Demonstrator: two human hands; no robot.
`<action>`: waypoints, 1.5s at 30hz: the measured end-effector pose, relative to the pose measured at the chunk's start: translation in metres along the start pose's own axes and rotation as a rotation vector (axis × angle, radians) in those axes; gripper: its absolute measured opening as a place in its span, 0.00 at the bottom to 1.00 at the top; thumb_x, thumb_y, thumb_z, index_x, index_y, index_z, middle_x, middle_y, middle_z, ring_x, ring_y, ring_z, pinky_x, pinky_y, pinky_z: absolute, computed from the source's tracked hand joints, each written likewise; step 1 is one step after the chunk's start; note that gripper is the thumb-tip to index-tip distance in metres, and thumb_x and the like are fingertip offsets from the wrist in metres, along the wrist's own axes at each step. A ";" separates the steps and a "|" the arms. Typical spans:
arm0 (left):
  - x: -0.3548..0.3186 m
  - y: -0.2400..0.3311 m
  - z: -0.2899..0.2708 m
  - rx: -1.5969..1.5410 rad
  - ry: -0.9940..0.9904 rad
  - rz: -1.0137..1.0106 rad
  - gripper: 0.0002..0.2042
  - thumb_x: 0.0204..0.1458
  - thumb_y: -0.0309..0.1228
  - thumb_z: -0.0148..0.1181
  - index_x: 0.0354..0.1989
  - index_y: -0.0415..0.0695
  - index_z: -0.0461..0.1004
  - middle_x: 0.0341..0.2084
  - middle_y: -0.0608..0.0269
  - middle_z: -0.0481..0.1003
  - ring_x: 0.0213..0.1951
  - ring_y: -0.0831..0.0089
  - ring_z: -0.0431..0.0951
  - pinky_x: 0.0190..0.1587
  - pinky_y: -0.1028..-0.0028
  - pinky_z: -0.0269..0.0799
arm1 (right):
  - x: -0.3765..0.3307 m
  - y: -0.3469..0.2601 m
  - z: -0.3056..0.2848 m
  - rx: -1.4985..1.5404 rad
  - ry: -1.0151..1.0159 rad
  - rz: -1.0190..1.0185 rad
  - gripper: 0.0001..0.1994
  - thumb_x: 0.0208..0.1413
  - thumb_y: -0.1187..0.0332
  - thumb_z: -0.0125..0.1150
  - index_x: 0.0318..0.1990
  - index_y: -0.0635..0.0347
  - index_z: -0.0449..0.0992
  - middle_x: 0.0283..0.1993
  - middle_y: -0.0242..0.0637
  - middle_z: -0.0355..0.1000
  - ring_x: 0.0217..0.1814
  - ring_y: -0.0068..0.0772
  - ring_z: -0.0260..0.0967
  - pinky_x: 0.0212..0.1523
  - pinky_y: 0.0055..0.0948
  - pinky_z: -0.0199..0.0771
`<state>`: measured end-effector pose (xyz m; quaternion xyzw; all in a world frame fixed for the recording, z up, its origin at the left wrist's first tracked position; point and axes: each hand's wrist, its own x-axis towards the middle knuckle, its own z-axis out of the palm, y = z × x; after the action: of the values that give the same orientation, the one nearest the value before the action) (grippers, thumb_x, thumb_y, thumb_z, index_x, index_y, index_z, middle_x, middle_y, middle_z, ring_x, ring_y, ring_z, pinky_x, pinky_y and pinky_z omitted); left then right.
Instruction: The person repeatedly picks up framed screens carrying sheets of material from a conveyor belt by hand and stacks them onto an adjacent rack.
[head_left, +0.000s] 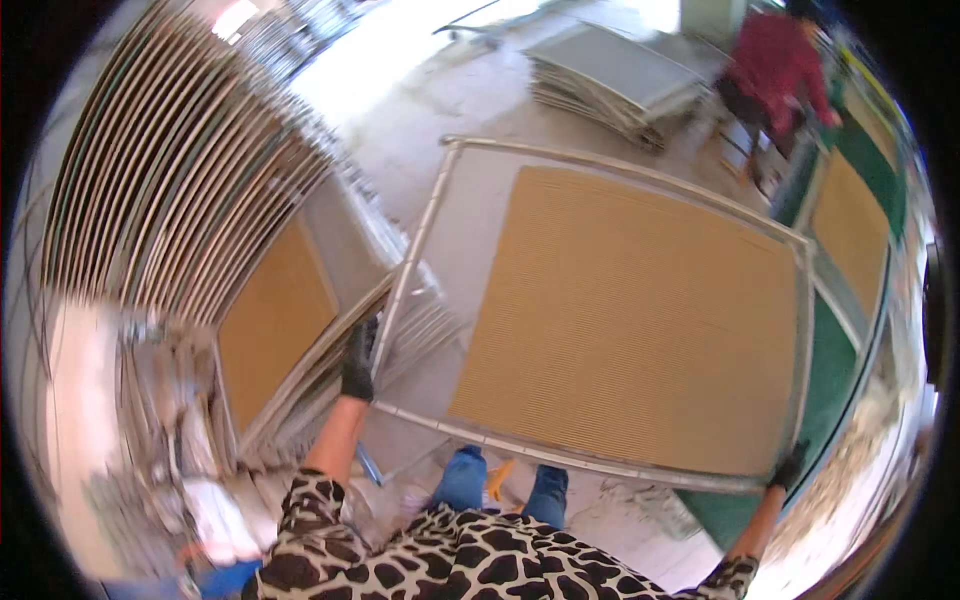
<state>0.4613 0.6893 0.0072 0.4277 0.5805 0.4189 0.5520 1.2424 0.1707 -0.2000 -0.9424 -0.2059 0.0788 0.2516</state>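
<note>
A large rectangular mesh screen (625,471) with a pale frame spans the space in front of me, tilted. On its mesh lies a tan sheet of fine parallel lines (640,320), possibly thin sticks laid side by side. My left hand (358,365), in a dark glove, closes round the frame's left side near its near corner. At the near right corner, my right hand (789,467), also dark-gloved, grips the frame. The mesh left of the sheet is bare. Fingers of both hands are partly hidden by the frame.
Many screens lean in a row (180,170) at the left, with another tan-covered screen (275,325) on a stack nearer. A green conveyor belt (830,385) carries a tan sheet (850,230) at right. Flat screens (620,75) are piled behind; a person in red (775,75) is beside the belt.
</note>
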 end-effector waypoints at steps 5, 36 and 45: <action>-0.014 0.006 -0.050 -0.102 0.092 0.015 0.19 0.54 0.41 0.40 0.48 0.42 0.65 0.38 0.59 0.72 0.35 0.70 0.73 0.37 0.72 0.70 | 0.045 -0.178 -0.026 0.746 0.087 -0.012 0.23 0.58 0.64 0.34 0.61 0.58 0.48 0.62 0.39 0.51 0.62 0.36 0.49 0.59 0.30 0.50; -0.095 -0.094 -0.758 -0.471 1.156 0.224 0.24 0.52 0.50 0.37 0.47 0.44 0.66 0.34 0.52 0.74 0.36 0.67 0.74 0.42 0.75 0.63 | -0.365 -0.903 0.384 0.573 -0.771 -0.336 0.31 0.54 0.43 0.34 0.47 0.63 0.69 0.23 0.37 0.68 0.18 0.27 0.62 0.19 0.24 0.60; -0.073 -0.156 -0.796 -0.307 1.030 0.188 0.19 0.51 0.44 0.45 0.45 0.44 0.68 0.35 0.55 0.74 0.41 0.68 0.71 0.44 0.73 0.64 | -0.411 -0.887 0.351 0.136 -0.425 -0.894 0.20 0.57 0.58 0.37 0.48 0.63 0.67 0.49 0.51 0.65 0.51 0.44 0.62 0.52 0.33 0.59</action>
<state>-0.3375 0.5642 -0.0903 0.1315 0.6672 0.7017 0.2125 0.4740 0.8498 -0.0347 -0.7067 -0.6307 0.1667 0.2739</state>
